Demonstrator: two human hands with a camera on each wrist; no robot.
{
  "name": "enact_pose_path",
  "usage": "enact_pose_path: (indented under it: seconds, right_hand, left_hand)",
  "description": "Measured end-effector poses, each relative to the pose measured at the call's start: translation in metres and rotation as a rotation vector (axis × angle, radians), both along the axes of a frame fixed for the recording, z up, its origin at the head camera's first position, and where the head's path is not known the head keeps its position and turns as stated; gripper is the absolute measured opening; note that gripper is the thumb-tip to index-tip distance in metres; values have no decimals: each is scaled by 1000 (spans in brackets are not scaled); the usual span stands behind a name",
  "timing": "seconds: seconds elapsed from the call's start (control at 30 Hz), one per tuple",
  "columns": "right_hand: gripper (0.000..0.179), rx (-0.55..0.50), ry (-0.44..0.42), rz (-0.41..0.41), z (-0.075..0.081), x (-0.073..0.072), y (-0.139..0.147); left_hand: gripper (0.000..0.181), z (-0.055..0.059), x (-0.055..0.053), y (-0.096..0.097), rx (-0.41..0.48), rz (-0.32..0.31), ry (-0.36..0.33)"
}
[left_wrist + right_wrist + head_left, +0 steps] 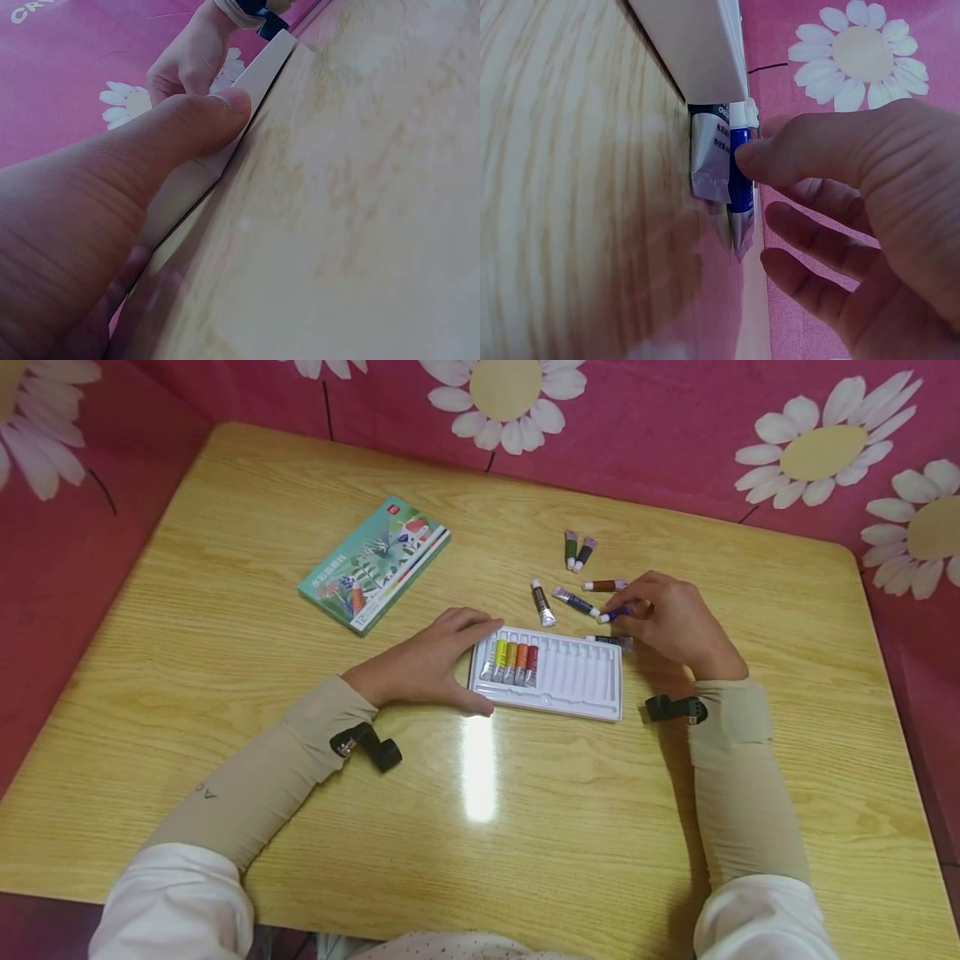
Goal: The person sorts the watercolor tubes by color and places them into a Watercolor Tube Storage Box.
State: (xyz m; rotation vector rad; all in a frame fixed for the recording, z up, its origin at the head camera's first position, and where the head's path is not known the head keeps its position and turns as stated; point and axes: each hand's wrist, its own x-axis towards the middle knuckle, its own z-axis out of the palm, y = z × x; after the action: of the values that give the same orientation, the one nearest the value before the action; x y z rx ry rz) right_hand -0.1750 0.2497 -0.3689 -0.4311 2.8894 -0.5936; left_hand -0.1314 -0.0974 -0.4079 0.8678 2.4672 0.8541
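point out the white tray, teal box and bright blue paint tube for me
White tray [576,672]: head view, on its bare slots.
Teal box [377,565]: head view, middle of its printed face.
Bright blue paint tube [741,195]: right wrist view, on its blue body.

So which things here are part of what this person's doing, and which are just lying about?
Seemingly in use:
white tray, gripped by the left hand
paint tubes in its slots
blue tube, pinched by the right hand
other loose tubes, probably

Lying about:
teal box, untouched, perhaps packaging
flowered backdrop
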Motion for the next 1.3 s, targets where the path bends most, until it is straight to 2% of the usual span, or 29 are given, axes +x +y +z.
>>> enact_pose_path:
  seconds: [0.2,0.43,0.73,1.3]
  right_hand:
    - [23,3,-7,4,-1,0,0]
    - [25,27,-60,-11,-1,-1,-2]
    - [28,24,-66,15,1,0,-3]
    - [35,58,1,130,12,7,-16]
  left_hand:
    - [118,0,0,0,2,1,-1]
    - [118,1,0,1,4,-3,-1]
    - [118,2,-2,1,-5,-12,8]
    - [118,0,-1,0,4,-5,2]
